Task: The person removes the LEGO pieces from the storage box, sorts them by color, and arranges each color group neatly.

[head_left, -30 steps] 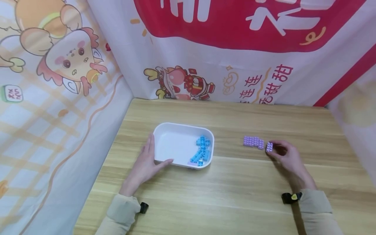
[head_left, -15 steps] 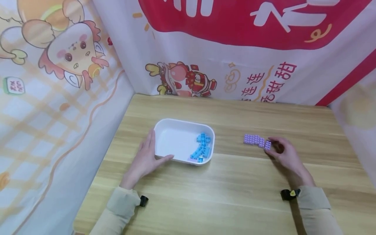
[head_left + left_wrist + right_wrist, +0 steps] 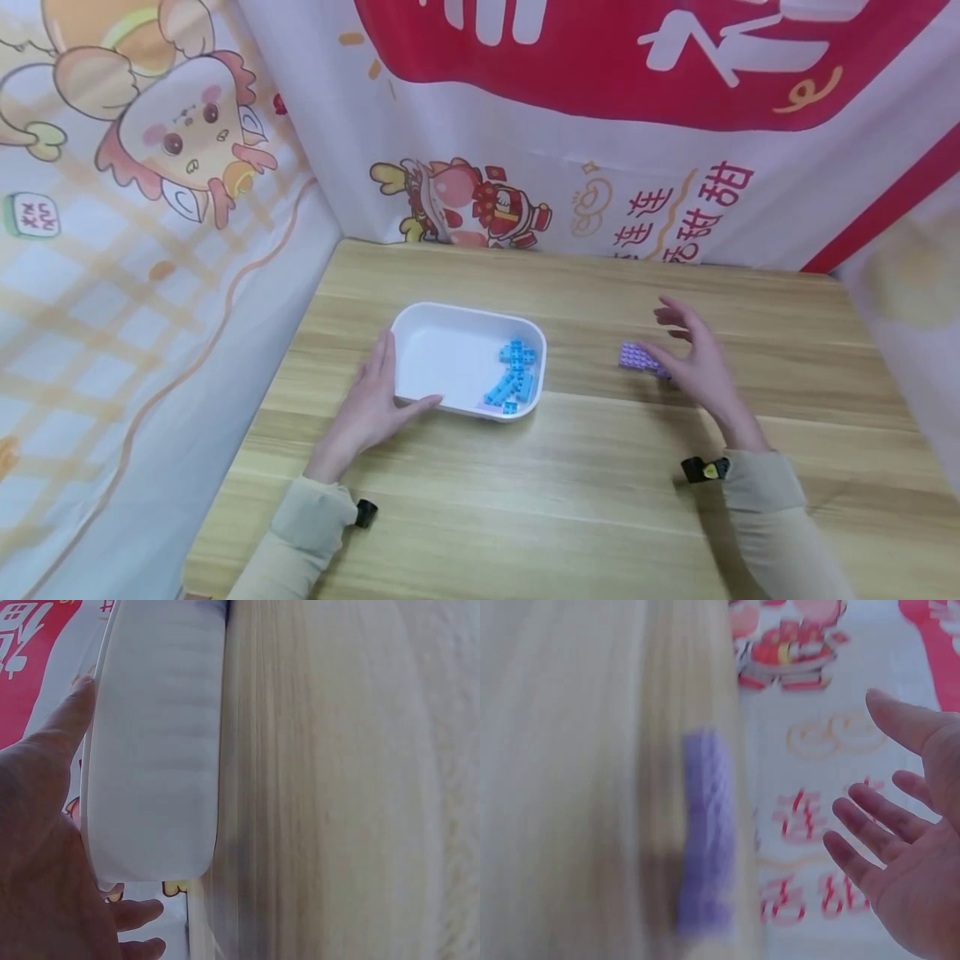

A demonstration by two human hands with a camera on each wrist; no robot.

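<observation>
A white plastic box (image 3: 435, 354) stands on the table with several light-blue toy building bricks (image 3: 517, 357) at its right end. My left hand (image 3: 363, 417) rests against the box's left end. Its fingers lie along the end and the thumb touches the front edge, as the left wrist view also shows along the box's side wall (image 3: 161, 742). Purple building bricks (image 3: 635, 357) lie in a row right of the box, partly covered in the head view by my right hand (image 3: 705, 367). That hand is raised near them, fingers spread and empty; the bricks (image 3: 707, 832) look blurred in the right wrist view.
The wooden table (image 3: 562, 500) extends in front of the box and the bricks. A printed cloth (image 3: 585, 142) hangs along its back edge, and another patterned cloth (image 3: 172, 333) covers the left side.
My right hand has brought a small purple brick up to the row, let go of it, and lifted with its fingers spread. The left hand stays at the box.
</observation>
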